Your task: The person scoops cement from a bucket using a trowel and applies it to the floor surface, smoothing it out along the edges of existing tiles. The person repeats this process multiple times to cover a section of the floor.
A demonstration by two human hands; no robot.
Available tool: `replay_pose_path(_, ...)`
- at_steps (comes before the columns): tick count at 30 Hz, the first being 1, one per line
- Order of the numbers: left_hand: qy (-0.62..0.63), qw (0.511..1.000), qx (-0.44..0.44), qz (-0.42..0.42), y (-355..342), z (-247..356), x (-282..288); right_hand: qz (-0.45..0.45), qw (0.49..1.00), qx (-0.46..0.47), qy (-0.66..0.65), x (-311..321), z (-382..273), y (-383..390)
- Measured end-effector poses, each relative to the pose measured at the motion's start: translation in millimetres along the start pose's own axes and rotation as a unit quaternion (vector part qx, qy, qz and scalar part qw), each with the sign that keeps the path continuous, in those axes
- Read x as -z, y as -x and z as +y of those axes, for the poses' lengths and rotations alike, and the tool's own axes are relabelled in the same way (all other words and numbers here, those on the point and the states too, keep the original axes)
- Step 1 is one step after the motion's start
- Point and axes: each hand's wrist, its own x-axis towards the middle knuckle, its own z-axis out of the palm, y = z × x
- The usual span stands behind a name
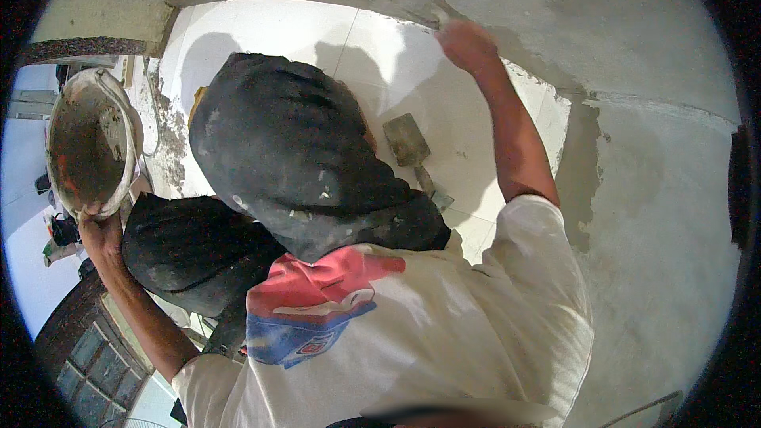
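Observation:
My left hand (101, 231) grips the near rim of a mortar bucket (133, 131), fingers closed over its edge. The bucket is crusted with cement, and its inside shows grey and reddish smears. My right arm reaches out to the foot of the grey wall (507, 0), where my right hand (469, 45) is closed close to the line between wall and floor. What it holds, if anything, is too small and blurred to make out. A flat tool with a grey rectangular blade (406, 140) lies on the tiles between my right arm and my dark-trousered knee.
White floor tiles (301, 20) carry mortar crumbs along the wall. A darker damp strip (580, 166) runs up the right wall. My bent legs in black trousers (277, 143) take up the middle. A dark framed panel (95, 364) stands at lower left.

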Motion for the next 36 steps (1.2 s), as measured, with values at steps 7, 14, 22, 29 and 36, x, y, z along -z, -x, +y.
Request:
replay_pose_path(7, 0.017, 0.999, 0.001, -0.027, -25, 9, 53, -0.087, 0.995, -0.036, 0.033, 6, -20, -39)
replay_pose_path(14, 0.026, 0.999, 0.005, 0.04, 16, -3, 2, -0.112, 0.98, -0.122, 0.113, 50, 35, 28)
replay_pose_path(22, 0.006, 1.0, -0.012, 0.013, 11, -4, -9, -0.131, 0.99, -0.043, 0.04, 8, -80, -51)
replay_pose_path(29, 0.007, 0.998, -0.019, 0.065, 6, -10, 16, -0.105, 0.994, -0.029, 0.017, -31, -47, -69)
replay_pose_path(36, 0.036, 0.997, -0.017, 0.068, 10, -14, 20, -0.075, 0.986, -0.079, 0.125, -42, 31, -17)
